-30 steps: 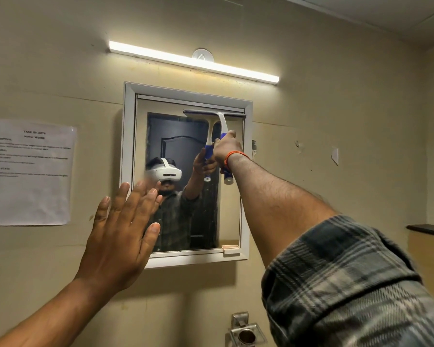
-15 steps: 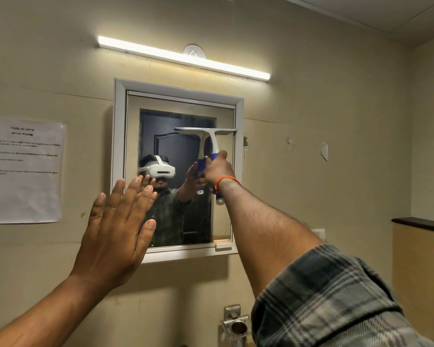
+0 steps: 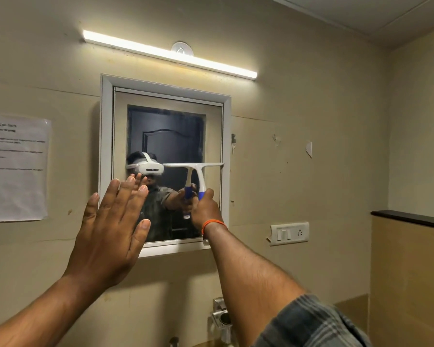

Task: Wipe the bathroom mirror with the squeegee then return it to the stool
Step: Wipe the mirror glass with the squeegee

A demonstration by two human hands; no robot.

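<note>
**Squeegee against the mirror's right half**

The squeegee (image 3: 194,171) is in my right hand (image 3: 206,209), my fingers (image 3: 209,194) wrapped around its blue grip, white blade level across the right side of the mirror (image 3: 166,136) at about mid-height. An orange band (image 3: 213,224) circles that wrist. My left hand (image 3: 110,226) is raised, palm flat and empty, fingers spread before the mirror's lower left corner. A strip light (image 3: 169,55) glows above; a paper notice (image 3: 15,169) hangs left, a switch plate (image 3: 289,232) right.

The beige wall (image 3: 298,108) carries the white-framed mirror (image 3: 166,121) behind the grip, a paper notice (image 3: 15,169) (text unreadable) far left of it, a switch plate (image 3: 289,232) just right.
</note>
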